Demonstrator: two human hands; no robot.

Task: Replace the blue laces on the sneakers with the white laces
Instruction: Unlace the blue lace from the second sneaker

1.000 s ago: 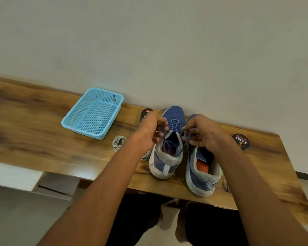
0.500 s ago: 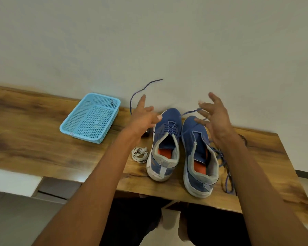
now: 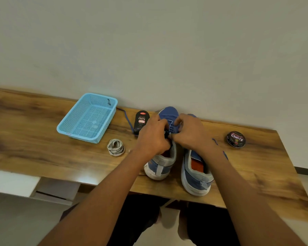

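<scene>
Two blue sneakers stand side by side on the wooden table, toes to the wall: the left sneaker [image 3: 161, 163] and the right sneaker [image 3: 196, 176]. My left hand [image 3: 152, 137] and my right hand [image 3: 189, 134] meet over the left sneaker's lacing, fingers curled and pinching the blue lace [image 3: 170, 129]. One loose end of the blue lace [image 3: 126, 118] trails left toward the basket; another [image 3: 220, 148] lies past my right wrist. A coiled bundle of white laces [image 3: 115, 147] rests left of the shoes.
A light blue mesh basket [image 3: 69, 130] sits at the back left. A black Cherry polish bottle [image 3: 140, 121] lies beside the left sneaker, and a round Cherry polish tin [image 3: 236, 139] is at the right. The table's front edge [image 3: 96, 182] runs just behind the heels.
Half a second ago both hands were raised and spread, flinging the lace ends outward. Both have now come back down together onto the left sneaker's lacing; the lace ends lie on the table.
</scene>
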